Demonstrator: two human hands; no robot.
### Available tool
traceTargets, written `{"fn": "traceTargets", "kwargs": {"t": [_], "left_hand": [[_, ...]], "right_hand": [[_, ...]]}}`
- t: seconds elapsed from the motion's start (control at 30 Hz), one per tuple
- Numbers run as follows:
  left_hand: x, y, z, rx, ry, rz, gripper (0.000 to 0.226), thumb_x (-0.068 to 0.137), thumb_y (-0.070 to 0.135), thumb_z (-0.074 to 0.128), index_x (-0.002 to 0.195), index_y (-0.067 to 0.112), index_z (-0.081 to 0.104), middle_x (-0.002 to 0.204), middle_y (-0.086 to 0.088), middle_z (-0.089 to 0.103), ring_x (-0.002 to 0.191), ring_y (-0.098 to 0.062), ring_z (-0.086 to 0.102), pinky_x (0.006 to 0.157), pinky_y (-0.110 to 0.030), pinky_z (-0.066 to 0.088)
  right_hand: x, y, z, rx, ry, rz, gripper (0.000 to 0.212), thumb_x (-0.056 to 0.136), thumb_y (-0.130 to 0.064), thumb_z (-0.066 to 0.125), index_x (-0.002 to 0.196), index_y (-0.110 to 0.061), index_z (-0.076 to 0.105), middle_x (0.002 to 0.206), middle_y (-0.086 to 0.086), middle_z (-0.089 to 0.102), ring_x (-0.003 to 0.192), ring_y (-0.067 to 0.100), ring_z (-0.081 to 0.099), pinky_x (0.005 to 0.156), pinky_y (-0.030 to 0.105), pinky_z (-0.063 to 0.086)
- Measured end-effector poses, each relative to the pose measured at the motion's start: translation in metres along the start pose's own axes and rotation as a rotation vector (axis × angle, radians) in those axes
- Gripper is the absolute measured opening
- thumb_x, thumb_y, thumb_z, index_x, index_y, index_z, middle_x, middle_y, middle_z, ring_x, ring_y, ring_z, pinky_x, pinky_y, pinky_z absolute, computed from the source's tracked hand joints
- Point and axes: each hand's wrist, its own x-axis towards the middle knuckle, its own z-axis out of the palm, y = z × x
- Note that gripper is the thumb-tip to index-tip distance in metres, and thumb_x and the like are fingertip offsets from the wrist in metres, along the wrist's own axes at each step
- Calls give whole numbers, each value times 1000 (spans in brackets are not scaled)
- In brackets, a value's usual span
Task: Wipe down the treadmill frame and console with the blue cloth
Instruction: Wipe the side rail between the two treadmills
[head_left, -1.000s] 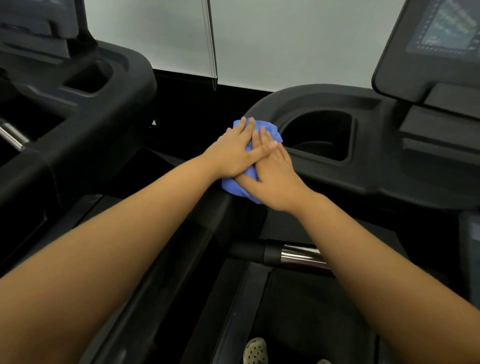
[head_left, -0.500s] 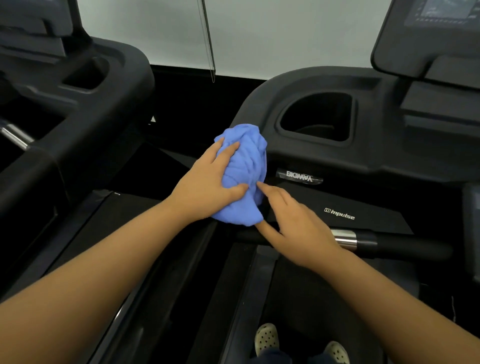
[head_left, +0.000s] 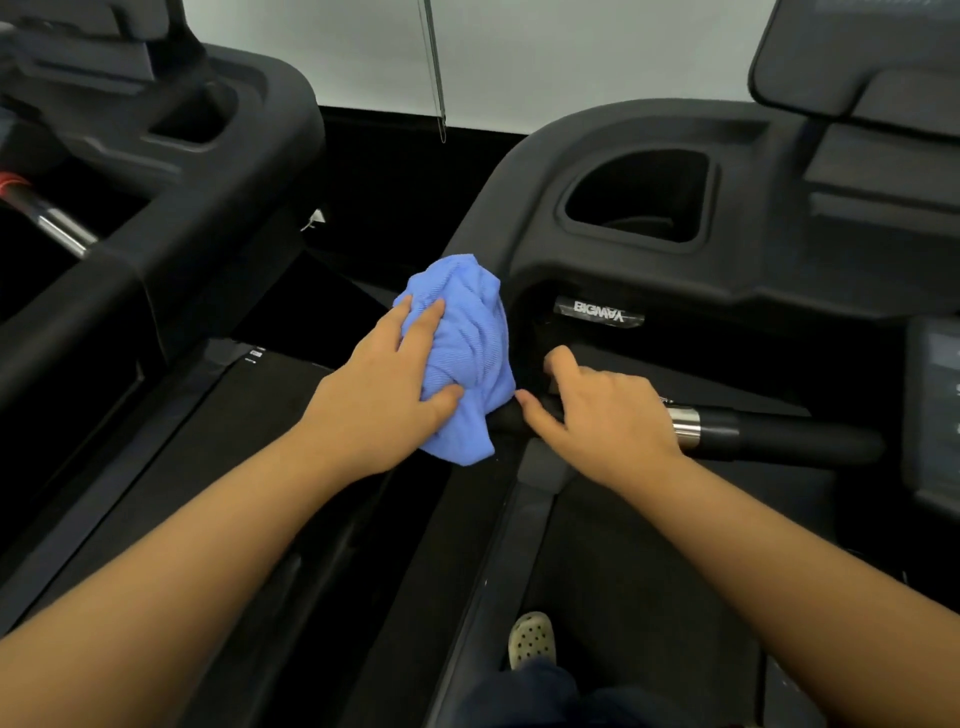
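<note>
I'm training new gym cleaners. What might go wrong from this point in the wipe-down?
1. The blue cloth is wadded in the left hand, so little fabric likely meets the treadmill frame; streaks or missed patches may follow.
2. Its loose tail hangs by the handlebar joint, where the right hand lies, and might snag.
3. The deep cup holder is easy to skip.
</note>
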Motion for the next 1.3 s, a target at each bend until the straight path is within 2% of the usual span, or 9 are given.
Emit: {"fn": "traceTargets", "kwargs": {"t": [0.1,0.23,0.37,0.47,0.57,0.63,0.8,1.07,1.3], "left_hand": [[-17,4,1,82,1,-38,73,94,46,42,151,29,1,159,-1,-1,143,-21,16,106,-43,36],[-53,-4,3,144,-52,-103,71,95,44,41,152,26,2,158,-4,3,143,-25,16,106,-43,33],[-75,2,-1,116,-111,-201,72,95,43,43,152,23,3,159,-5,-1,145,-25,7,112,-41,22],[-66,12,4,261,-48,-186,80,93,54,39,149,3,14,158,-16,-5,146,-28,-4,116,-41,8],[-49,28,15,322,74,-187,96,83,70,23,128,-14,39,132,-35,36,127,-42,33,105,-49,33],[-44,33,24,295,178,-181,85,86,63,36,119,-14,43,115,-34,45,110,-46,44,95,-52,38],[-40,21,41,373,275,-127,86,89,56,45,151,9,8,142,-25,35,127,-44,35,99,-56,36],[-24,22,38,357,265,-99,63,99,44,34,152,24,7,157,-11,15,120,-41,40,85,-50,44],[14,30,40,433,295,-102,58,102,28,31,151,11,8,158,-4,16,115,-39,44,85,-47,42]], "right_hand": [[-9,12,2,-127,60,-98,55,85,-68,35,88,-17,56,68,1,62,61,22,60,52,30,36],[-16,21,0,-107,-64,-223,48,81,-55,59,110,-18,51,94,1,62,84,22,60,65,34,42],[-17,23,0,-167,-38,-244,52,82,-60,54,111,-17,48,95,1,60,83,20,59,63,31,38],[-16,23,5,-202,-19,-277,55,82,-63,51,111,-16,48,95,2,59,82,21,58,62,31,36],[-15,23,2,-183,-7,-282,57,82,-62,52,111,-14,49,96,4,59,83,22,58,62,31,36],[-16,24,1,-189,-18,-279,57,82,-62,52,111,-14,48,96,4,59,83,22,58,63,31,36],[-19,24,0,-198,-27,-263,56,83,-61,53,111,-14,48,96,5,58,83,22,57,63,32,36],[-20,21,2,-232,-12,-230,55,82,-61,53,110,-13,48,92,5,58,78,22,56,59,32,34],[-21,16,4,-222,-30,-204,55,82,-61,55,111,-14,49,95,4,59,82,23,57,63,33,34]]}}
